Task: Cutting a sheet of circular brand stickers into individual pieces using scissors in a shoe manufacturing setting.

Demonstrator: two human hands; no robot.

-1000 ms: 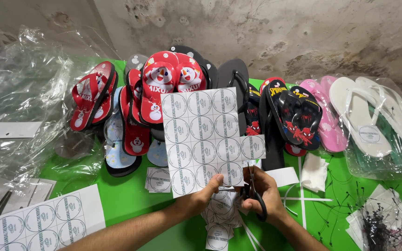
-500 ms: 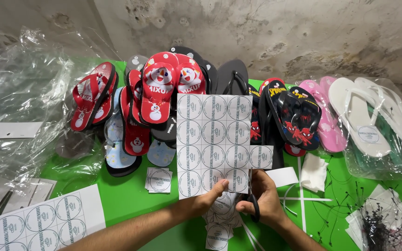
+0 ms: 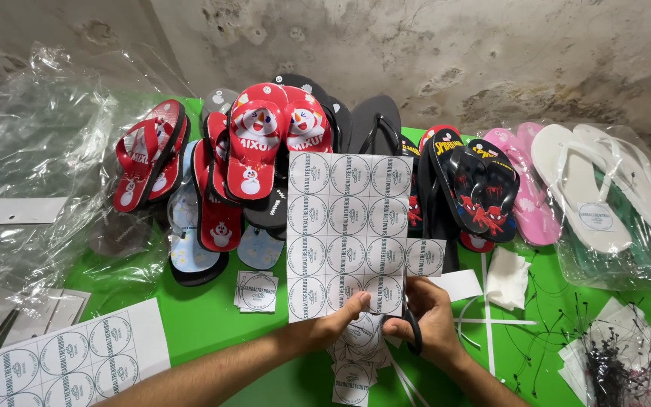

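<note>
**Cutting round labels from the sheet**

My left hand (image 3: 333, 320) pinches the bottom edge of the label sheet (image 3: 346, 234), fingers (image 3: 356, 303) clenched on the paper so it stands upright in front of me, above the near edge of the table (image 3: 205, 316). My right hand (image 3: 427, 324) is closed through the loops of the scissors (image 3: 414, 332), just beside the sheet's lower right corner; the blades are hidden behind paper and hand, so I cannot tell how far they bite. Cut labels (image 3: 356, 354) lie in a loose heap below my hands, and a small stack of cut squares (image 3: 256, 291) sits to the left of them. A second sheet (image 3: 62, 362) rests at the near left corner. Along the far edge are the red sandals (image 3: 261, 143), the dark printed sandals (image 3: 480, 185), and the pink (image 3: 525, 188) and white sandals (image 3: 589, 188) in clear wrap.

To do this well, I judge I should keep the sheet taut with my left hand, run the blades along the gaps between the circles, and turn the paper instead of the scissors so no print gets nicked.

Compared with a second ago, the sheet has shifted a little to the right and stands straighter and lower; the single label that juts out at its right side now sits closer above my right hand. My grip on both sheet and scissors is unchanged.
</note>
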